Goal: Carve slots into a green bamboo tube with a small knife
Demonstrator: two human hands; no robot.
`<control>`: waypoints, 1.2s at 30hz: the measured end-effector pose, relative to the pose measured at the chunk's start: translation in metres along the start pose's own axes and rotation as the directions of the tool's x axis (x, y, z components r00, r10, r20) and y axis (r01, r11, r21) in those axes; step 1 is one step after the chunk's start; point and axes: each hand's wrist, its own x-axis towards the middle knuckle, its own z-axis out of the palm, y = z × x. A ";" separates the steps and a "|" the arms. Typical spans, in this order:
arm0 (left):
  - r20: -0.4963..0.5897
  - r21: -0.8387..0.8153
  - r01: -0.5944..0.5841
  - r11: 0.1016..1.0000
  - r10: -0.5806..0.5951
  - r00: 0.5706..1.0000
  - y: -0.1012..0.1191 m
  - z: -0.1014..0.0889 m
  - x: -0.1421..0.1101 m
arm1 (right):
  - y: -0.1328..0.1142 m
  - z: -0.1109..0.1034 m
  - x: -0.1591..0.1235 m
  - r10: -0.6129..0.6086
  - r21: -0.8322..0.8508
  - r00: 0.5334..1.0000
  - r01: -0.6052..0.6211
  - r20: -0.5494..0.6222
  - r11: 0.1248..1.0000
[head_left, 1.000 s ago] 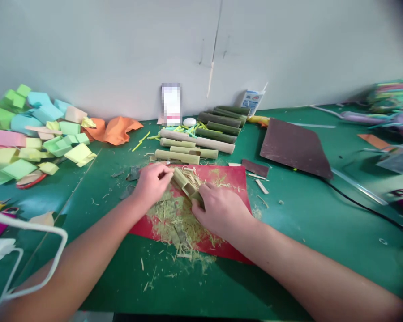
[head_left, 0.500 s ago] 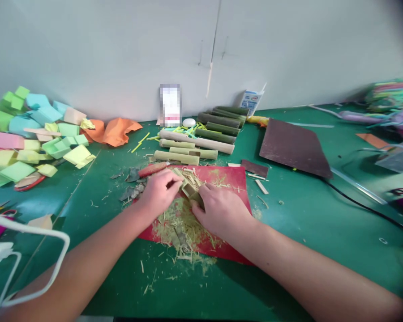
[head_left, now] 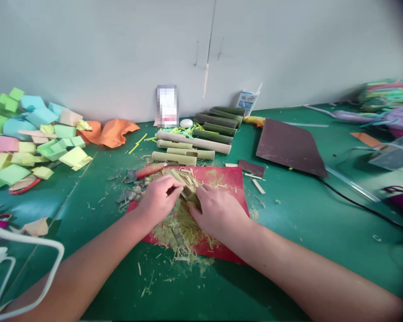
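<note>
A cut bamboo tube [head_left: 190, 195] with an opening in its side lies slantwise between my hands, over a red sheet [head_left: 235, 179] strewn with shavings and dust. My right hand [head_left: 218, 208] is closed around the tube's near end. Just left of it, my left hand [head_left: 163, 197] pinches at the tube's opening; what its fingertips hold is too small or hidden to tell. Behind my left hand lies a tool with a red wooden handle [head_left: 151, 170], its working end partly out of sight.
Several bamboo tubes [head_left: 190, 157] lie in rows behind the sheet. Folded coloured papers [head_left: 42, 116] are heaped at left. A dark brown sheet [head_left: 290, 145] rests at right, near a black cable [head_left: 352, 201]. A white cable [head_left: 58, 250] loops over my left forearm.
My left hand has slid rightward along the tube, closer to my right hand, uncovering the red-handled tool. My right hand keeps its hold. The view has shifted slightly.
</note>
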 end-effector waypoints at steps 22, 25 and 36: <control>-0.054 0.014 0.010 1.000 -0.009 0.998 -0.009 -0.004 0.002 | 0.002 0.000 0.002 0.025 -0.013 1.000 -0.025 0.016 1.000; -0.107 0.010 0.007 1.000 -0.006 0.994 -0.011 -0.005 0.001 | 0.002 -0.002 0.001 0.054 -0.052 0.998 -0.053 0.013 0.997; -0.071 0.011 0.047 0.999 -0.046 0.996 -0.019 -0.007 0.005 | 0.003 -0.002 0.003 0.020 -0.018 1.000 -0.019 0.023 1.000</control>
